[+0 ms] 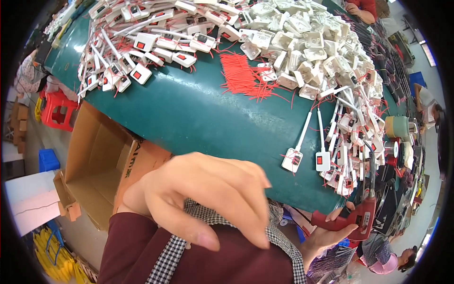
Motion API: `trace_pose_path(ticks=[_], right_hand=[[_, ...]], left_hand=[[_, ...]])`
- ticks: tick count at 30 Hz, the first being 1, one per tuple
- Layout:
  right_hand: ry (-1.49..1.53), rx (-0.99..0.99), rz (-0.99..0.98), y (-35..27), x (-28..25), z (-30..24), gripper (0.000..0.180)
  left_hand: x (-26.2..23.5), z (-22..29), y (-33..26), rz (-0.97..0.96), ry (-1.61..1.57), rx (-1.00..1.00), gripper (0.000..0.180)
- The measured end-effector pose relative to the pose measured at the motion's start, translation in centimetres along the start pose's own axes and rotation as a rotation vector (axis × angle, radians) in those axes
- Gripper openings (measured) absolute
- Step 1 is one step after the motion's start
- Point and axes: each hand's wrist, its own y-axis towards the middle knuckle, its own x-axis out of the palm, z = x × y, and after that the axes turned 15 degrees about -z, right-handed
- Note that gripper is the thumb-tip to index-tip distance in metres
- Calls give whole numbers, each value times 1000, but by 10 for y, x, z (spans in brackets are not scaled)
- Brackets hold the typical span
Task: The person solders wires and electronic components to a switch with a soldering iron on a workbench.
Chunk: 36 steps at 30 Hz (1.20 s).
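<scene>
The red tool (362, 218) sat at the lower right of the frame, our right hand's (325, 237) fingers wrapped round its handle. Our left hand (203, 177) blurred mid-frame, fingers apart, nothing visible between them. We judged a steady grip wise, keeping the tip off the switches (347, 123) crowding it. Red wires (236, 71) and white housings (313, 40) cluttered the tabletop's (189, 113) upper middle; a carton (90, 142) stood at left.

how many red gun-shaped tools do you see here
1: the red gun-shaped tool is in the right hand, near the green table. Others may be hidden in the clutter.
</scene>
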Motion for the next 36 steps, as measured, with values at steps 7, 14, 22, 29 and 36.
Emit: trace_pose_path(ticks=[7, 14, 22, 29, 36], right_hand=[[-97, -88, 49, 2, 15, -3, 67], [-77, -60, -10, 0, 16, -2, 67], [-67, -52, 9, -5, 15, -4, 66], [-78, 16, 9, -7, 3, 0, 71], [-17, -103, -189, -2, 14, 4, 64]], left_hand=[[-65, 12, -43, 737, 1270, -624, 15], [-190, -14, -62, 170, 1670, -826, 28], [-206, -4, -56, -51, 1786, -860, 27], [-69, -23, -72, -215, 1743, -346, 28], [2, -55, -102, 48, 1496, -582, 30]])
